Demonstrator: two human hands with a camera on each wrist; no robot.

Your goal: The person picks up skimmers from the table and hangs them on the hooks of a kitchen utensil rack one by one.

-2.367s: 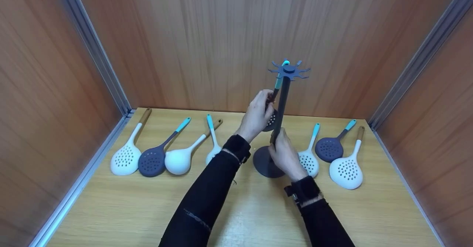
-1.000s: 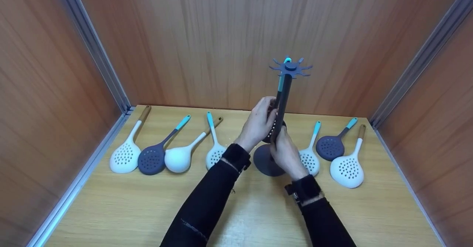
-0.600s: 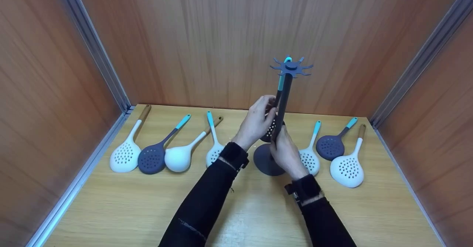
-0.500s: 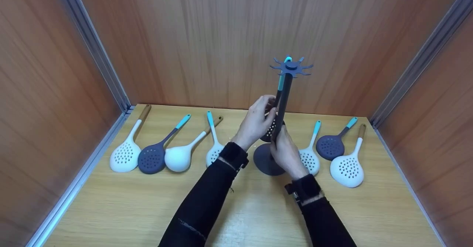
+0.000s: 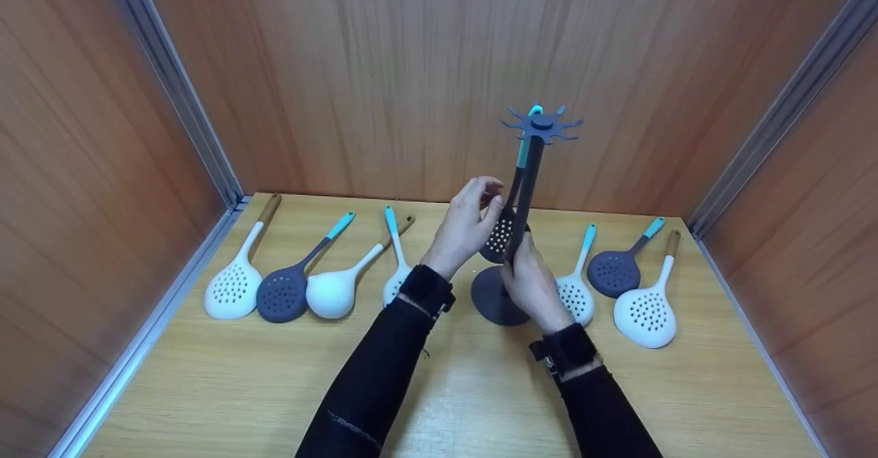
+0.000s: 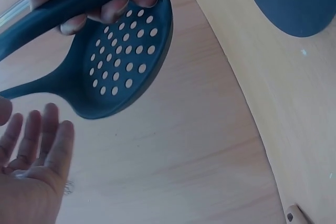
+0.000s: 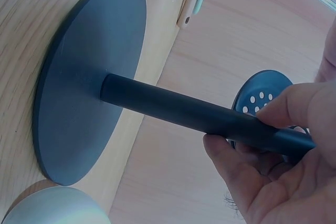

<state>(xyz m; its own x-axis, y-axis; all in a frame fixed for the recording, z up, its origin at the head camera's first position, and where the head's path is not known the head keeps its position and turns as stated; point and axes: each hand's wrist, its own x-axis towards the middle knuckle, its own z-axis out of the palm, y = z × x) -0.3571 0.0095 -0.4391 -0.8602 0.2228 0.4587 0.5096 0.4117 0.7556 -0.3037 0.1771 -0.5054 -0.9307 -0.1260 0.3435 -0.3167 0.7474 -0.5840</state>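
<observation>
My right hand [image 5: 533,285] grips the dark pole of a utensil stand [image 5: 528,184], which stands on a round base [image 7: 89,77] and carries a ring of hooks at its top. From a hook on the far left side hangs a dark skimmer [image 6: 121,61] with a turquoise handle, its perforated head low beside the pole. My left hand [image 5: 463,225] is just left of the skimmer, apart from it, fingers relaxed and holding nothing. In the left wrist view the left hand's fingers [image 6: 50,135] are spread a little below the skimmer's neck.
Left on the table [image 5: 453,403] lie a white skimmer [image 5: 233,292], a dark skimmer [image 5: 281,297], a white ladle [image 5: 331,297] and a white skimmer with turquoise handle [image 5: 396,283]. Several more skimmers [image 5: 645,317] lie right of the stand. Wooden panels [image 5: 384,88] enclose the table.
The left hand raised the skimmer's handle up to the hooks, then let go and drew back left. The skimmer now hangs from the stand. The right hand keeps its grip on the pole.
</observation>
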